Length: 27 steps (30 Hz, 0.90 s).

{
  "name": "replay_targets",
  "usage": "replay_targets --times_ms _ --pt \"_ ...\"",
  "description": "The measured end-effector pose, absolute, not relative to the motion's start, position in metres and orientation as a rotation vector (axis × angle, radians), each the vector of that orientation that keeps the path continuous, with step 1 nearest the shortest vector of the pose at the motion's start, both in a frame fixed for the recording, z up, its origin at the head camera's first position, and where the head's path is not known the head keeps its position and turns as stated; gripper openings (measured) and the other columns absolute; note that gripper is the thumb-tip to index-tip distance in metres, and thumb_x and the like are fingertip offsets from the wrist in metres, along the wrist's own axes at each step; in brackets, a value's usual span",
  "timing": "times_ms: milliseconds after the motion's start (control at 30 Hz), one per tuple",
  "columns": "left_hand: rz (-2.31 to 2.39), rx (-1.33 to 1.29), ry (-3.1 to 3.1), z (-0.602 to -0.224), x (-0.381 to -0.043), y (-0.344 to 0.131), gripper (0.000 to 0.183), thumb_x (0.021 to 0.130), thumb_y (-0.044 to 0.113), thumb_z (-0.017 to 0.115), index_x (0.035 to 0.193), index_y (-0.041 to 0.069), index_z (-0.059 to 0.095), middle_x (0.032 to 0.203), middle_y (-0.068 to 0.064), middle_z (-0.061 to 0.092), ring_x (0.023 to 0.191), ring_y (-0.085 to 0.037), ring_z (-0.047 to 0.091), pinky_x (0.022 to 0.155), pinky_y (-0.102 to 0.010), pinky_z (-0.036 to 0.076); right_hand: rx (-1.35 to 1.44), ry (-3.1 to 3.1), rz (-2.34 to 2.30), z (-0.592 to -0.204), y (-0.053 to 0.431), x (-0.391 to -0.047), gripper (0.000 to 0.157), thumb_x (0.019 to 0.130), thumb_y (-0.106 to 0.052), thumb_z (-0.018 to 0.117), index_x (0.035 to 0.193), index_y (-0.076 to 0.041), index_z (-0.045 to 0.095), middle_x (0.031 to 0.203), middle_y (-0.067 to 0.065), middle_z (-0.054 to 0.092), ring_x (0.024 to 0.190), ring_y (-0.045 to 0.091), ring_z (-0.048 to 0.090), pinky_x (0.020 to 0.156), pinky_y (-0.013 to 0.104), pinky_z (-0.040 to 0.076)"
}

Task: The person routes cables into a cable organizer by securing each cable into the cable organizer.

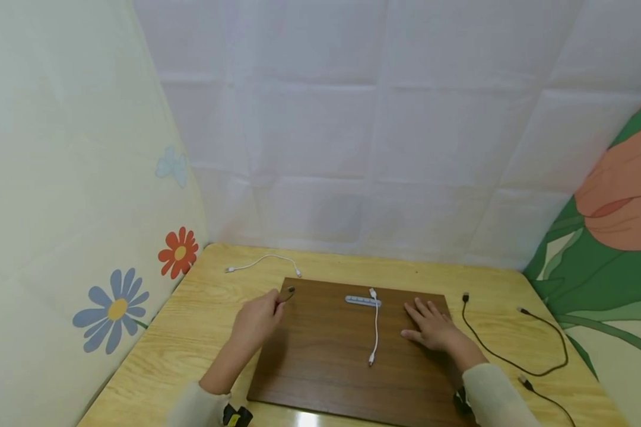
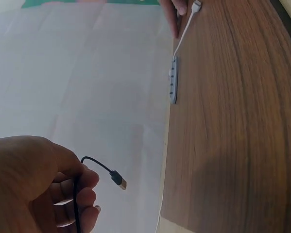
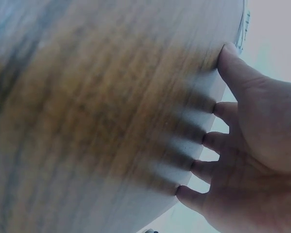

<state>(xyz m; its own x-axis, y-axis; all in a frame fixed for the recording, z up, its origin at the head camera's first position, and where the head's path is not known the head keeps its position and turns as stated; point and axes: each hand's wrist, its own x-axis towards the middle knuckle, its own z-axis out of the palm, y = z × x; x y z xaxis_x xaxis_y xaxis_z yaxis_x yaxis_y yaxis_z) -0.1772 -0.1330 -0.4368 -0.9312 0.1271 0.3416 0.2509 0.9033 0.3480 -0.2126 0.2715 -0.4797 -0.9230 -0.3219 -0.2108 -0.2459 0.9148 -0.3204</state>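
My left hand (image 1: 256,319) is above the left edge of a brown wooden board (image 1: 320,350). It pinches a black USB cable (image 2: 118,180) between thumb and fingers, with the plug end sticking out past the fingertips. Near the board's back edge lies a grey-blue cable holder strip (image 1: 355,300) with several slots. A white USB cable (image 1: 376,332) crosses the strip's right end and runs forward over the board. On the right part of the board, my right hand (image 1: 432,328) rests with fingers spread, fingertips touching the wood, as the right wrist view shows.
A second white cable (image 1: 264,257) lies on the yellow wood-grain table (image 1: 213,290) behind the board's left corner. Right of the board are a black USB cable (image 1: 534,373) and another black cable (image 1: 550,398). A white cloth (image 1: 320,178) hangs behind the table.
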Motion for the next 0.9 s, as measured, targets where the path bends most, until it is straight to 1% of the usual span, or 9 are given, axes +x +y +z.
replay_targets --times_ms 300,433,633,900 --pt "-0.6 -0.327 -2.755 -0.436 -0.178 -0.118 0.008 0.093 0.013 0.07 0.088 0.014 0.064 0.071 0.005 0.062 0.059 -0.011 0.051 0.051 -0.03 0.043 -0.428 2.82 -0.415 -0.479 0.272 -0.213 0.077 0.1 -0.046 0.059 0.155 0.002 0.034 0.159 0.036 0.02 0.143 0.061 0.015 0.108 0.079 0.018" --pt "-0.594 -0.361 -2.752 -0.436 -0.177 -0.113 0.009 0.092 0.011 0.071 0.089 0.015 0.064 0.075 0.005 0.066 0.061 -0.012 0.054 0.052 -0.029 0.044 -0.431 2.818 -0.422 -0.478 0.271 -0.212 0.077 0.1 -0.046 0.059 0.155 0.002 0.034 0.159 0.037 0.02 0.143 0.061 0.015 0.108 0.079 0.019" --pt "-0.574 -0.415 -2.707 -0.438 -0.176 -0.105 0.007 0.091 0.01 0.073 0.09 0.013 0.067 0.078 0.002 0.07 0.064 -0.017 0.064 0.053 -0.031 0.048 -0.418 2.819 -0.426 -0.479 0.269 -0.212 0.078 0.1 -0.047 0.059 0.155 0.002 0.033 0.159 0.036 0.02 0.144 0.061 0.015 0.108 0.078 0.018" --pt "-0.577 -0.447 -2.725 -0.446 -0.179 -0.094 0.006 0.091 0.012 0.073 0.09 0.012 0.067 0.08 0.001 0.072 0.066 -0.016 0.065 0.056 -0.029 0.05 -0.412 2.816 -0.423 -0.479 0.269 -0.213 0.078 0.1 -0.047 0.059 0.155 0.001 0.033 0.159 0.036 0.019 0.144 0.061 0.014 0.109 0.078 0.018"
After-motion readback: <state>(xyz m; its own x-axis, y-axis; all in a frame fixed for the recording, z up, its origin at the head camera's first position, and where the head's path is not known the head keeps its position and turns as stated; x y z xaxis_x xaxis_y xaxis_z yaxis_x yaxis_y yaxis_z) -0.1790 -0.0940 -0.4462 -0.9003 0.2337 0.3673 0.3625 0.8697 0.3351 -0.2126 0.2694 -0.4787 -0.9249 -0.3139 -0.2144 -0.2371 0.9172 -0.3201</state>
